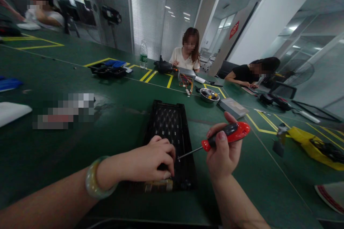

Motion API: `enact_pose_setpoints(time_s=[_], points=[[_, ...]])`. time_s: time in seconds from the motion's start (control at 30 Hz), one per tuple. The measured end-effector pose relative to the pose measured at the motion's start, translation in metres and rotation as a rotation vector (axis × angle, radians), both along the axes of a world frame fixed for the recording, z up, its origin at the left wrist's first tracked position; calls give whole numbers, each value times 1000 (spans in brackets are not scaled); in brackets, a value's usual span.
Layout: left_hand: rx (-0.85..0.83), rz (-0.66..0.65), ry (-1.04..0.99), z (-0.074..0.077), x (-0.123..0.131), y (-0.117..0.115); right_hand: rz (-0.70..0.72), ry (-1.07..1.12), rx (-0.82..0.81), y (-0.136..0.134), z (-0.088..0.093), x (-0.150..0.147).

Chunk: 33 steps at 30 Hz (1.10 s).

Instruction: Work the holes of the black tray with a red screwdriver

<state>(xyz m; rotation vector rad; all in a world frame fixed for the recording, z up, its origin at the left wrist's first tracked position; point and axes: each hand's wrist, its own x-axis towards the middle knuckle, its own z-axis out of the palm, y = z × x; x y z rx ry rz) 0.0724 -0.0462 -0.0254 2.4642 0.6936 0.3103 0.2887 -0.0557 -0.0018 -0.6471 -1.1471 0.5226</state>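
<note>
A black rectangular casing [165, 118] lies on the green table, with rows of small light spots across its inside. My left hand [158, 157] rests over its near half, fingers curled down and closed; whatever they pinch is hidden. Beneath that hand a yellowish strip with metallic parts [158, 186] shows at the casing's near end. My right hand [224, 159] grips a red and black screwdriver [239, 132] by its handle. The shaft slants down to the left, and its tip is over the casing close to my left fingertips.
Ahead stand a metal bowl of small parts [209, 95], a grey box [233, 108], a black tray [107, 69] and a water bottle [143, 55]. A yellow bag [309, 143] lies right, a white object [13, 112] left. Other people sit around the table.
</note>
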Motion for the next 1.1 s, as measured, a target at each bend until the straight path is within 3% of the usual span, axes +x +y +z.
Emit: enact_pose_setpoints(time_s=[0.3,0.4,0.57,0.8,1.1], points=[[4,4,-52,2,-9,12,-118,-32,-114,16,-10,5],[31,142,-68,4,-14,20,-131,8,-190,22,-12,7],[89,384,-69,0,-17,27,-107,-149,-301,25,-22,6],[109,371,-60,-13,-15,28,-129,-219,-385,34,-35,10],[14,404,-2,-12,-9,26,-166,-14,-332,35,-23,7]])
